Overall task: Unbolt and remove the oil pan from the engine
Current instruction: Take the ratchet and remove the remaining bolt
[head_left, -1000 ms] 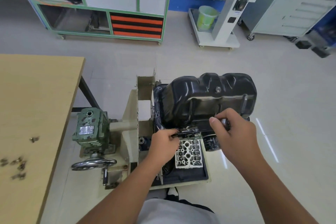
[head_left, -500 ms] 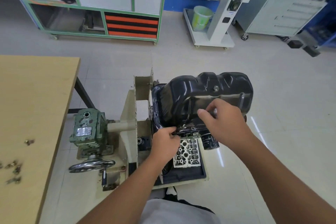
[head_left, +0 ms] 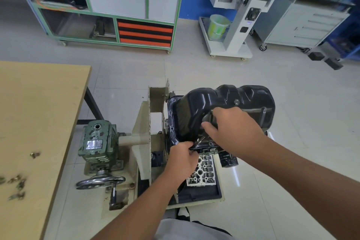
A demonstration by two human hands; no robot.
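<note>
Oil pan (head_left: pixel 214 103), black and glossy, sits on the engine (head_left: pixel 202 171) at frame centre, on the cream stand (head_left: pixel 142 138). Right hand (head_left: pixel 233 130) curls over its near side; left hand (head_left: pixel 183 156) pinches its near flange at seven o'clock. Loose bolts (head_left: pixel 17 181) lie on the wooden table (head_left: pixel 39 113) at nine o'clock. A green bucket (head_left: pixel 217 25) stands at twelve; contents unclear.

The right hand (head_left: pixel 236 129) has left the near flange of the oil pan (head_left: pixel 218 107), where a second ago it pinched something small and dark, and has moved up onto the pan's near side wall, fingers curled against the recess. The left hand (head_left: pixel 182 155) has shifted slightly along the flange edge, its fingertips now tucked under the lip.
</note>
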